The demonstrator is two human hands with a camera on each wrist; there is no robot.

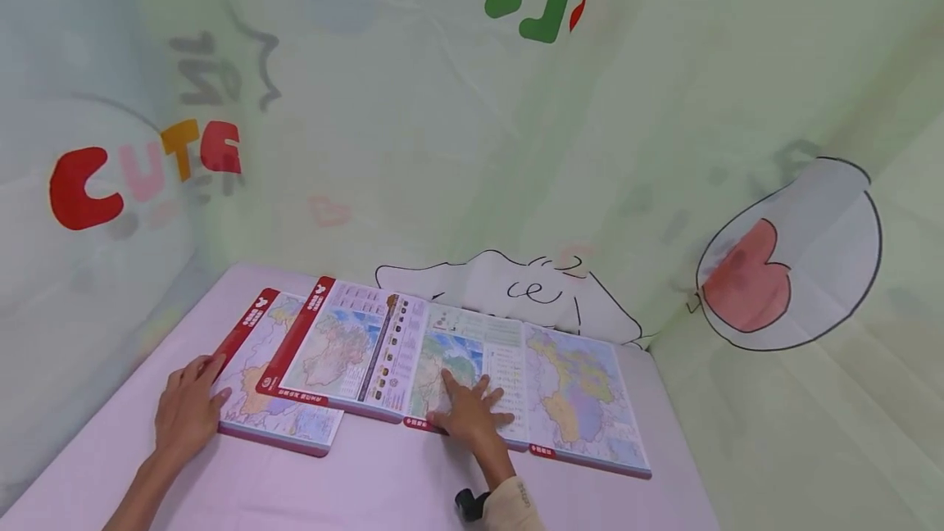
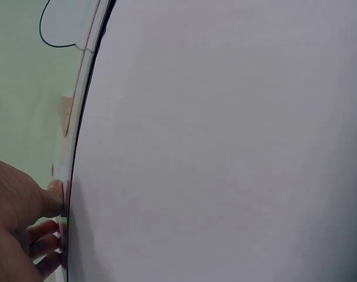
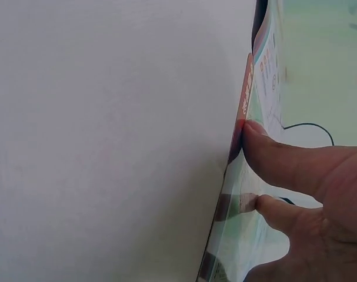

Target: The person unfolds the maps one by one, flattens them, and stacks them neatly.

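Observation:
On the left of the pink table lies a map (image 1: 276, 379) with a red strip along its left side and a thick pinkish edge, perhaps a stack. My left hand (image 1: 188, 412) rests on its left side; in the left wrist view, the thumb and fingertips of that hand (image 2: 16, 220) touch the printed surface. A second red-strip map (image 1: 339, 351) overlaps it. My right hand (image 1: 472, 412) lies with spread fingers on a middle map (image 1: 442, 367), its thumb near the front edge, as the right wrist view shows too. A colourful map (image 1: 583, 400) lies further right.
The pink tablecloth (image 1: 398, 482) spreads in front of the maps. Pale green cloth walls (image 1: 457, 146) with cartoon drawings and letters stand close behind and at the sides. A small black object (image 1: 469, 505) sits at my right sleeve (image 1: 512, 506).

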